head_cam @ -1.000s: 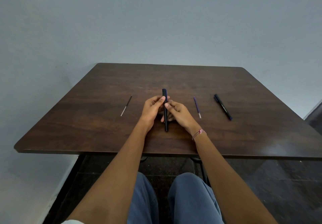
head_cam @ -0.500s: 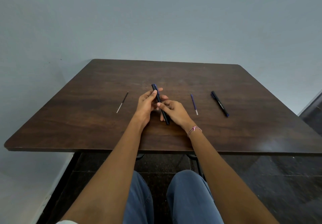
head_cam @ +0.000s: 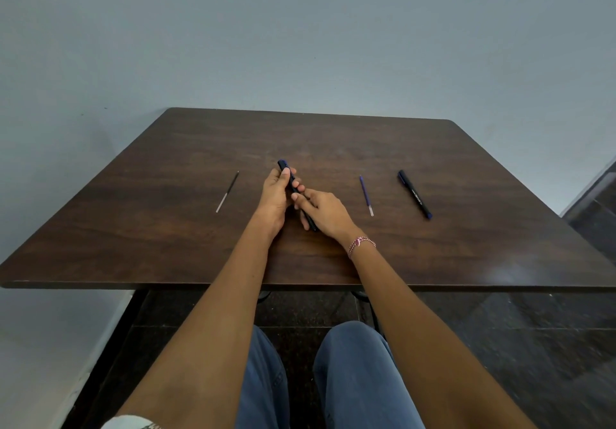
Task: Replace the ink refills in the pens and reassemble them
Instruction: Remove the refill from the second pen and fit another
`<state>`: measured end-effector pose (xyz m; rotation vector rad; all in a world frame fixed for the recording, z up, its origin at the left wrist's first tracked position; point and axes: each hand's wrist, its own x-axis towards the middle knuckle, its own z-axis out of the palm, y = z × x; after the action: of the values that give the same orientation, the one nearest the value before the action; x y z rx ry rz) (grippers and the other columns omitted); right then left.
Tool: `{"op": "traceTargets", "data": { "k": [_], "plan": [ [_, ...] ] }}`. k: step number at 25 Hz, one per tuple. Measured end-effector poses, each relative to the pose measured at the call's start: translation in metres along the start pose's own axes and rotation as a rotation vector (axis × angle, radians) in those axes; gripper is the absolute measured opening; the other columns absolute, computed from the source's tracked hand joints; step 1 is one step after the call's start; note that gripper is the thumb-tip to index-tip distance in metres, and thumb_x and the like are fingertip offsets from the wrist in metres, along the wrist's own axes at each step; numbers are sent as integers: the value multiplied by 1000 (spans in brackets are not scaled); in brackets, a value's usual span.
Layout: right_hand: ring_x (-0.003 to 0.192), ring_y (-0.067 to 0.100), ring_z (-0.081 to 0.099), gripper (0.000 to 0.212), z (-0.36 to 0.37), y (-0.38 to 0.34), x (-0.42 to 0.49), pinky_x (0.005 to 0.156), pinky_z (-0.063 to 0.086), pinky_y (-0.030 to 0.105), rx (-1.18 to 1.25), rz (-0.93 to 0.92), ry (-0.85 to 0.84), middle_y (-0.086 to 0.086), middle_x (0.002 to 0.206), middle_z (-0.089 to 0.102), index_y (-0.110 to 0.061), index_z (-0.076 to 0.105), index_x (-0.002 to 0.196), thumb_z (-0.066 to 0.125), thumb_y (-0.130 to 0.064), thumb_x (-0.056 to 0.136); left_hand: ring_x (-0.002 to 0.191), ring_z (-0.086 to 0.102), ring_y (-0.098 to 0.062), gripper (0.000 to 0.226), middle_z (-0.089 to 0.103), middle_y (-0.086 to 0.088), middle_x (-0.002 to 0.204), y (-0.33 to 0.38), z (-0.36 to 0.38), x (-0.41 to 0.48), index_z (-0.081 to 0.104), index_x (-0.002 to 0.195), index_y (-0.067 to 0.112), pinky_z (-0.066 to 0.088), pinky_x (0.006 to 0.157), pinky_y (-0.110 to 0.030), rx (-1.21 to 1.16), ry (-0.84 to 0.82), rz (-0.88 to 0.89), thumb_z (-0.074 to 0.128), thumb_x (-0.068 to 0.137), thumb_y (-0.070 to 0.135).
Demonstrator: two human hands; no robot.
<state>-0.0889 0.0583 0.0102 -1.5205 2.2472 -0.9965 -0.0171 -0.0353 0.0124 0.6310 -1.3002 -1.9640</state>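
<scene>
A dark pen (head_cam: 287, 172) with a blue far end is held between both hands over the middle of the brown table (head_cam: 466, 168). My left hand (head_cam: 275, 195) grips its far half and my right hand (head_cam: 325, 210) grips its near half. The pen slants from far left to near right, and its near tip pokes out under my right hand. A black refill (head_cam: 227, 192) with a clear end lies to the left. A blue refill (head_cam: 366, 195) lies to the right, and a second dark pen (head_cam: 414, 194) lies beyond it.
A grey wall stands behind the table. The table's near edge (head_cam: 133, 284) runs across the view above my knees in blue jeans. Dark tiled floor shows below and to the right. A bracelet (head_cam: 360, 243) is on my right wrist.
The pen in my hands has tilted from pointing straight away to slanting far-left to near-right. Both hands have stayed on it. The view has shifted slightly.
</scene>
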Motion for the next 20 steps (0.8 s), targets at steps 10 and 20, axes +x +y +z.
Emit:
{"op": "traceTargets", "data": {
  "k": [10, 20],
  "plan": [
    [55, -4, 56, 25, 0, 3, -4, 64, 42, 12, 200, -25, 58, -6, 56, 62, -23, 64, 80, 52, -39, 95, 61, 59, -13, 18, 58, -2, 71, 4, -5, -3, 59, 92, 13, 50, 53, -25, -155, 78, 97, 44, 101, 20],
    [72, 7, 54, 26, 0, 6, -2, 68, 39, 18, 247, 44, 157, 4, 85, 66, -36, 66, 63, 61, -46, 87, 56, 51, -1, 16, 51, 3, 72, 1, -4, 3, 59, 107, 10, 46, 59, -17, -35, 471, 343, 61, 91, 9]
  ]
}}
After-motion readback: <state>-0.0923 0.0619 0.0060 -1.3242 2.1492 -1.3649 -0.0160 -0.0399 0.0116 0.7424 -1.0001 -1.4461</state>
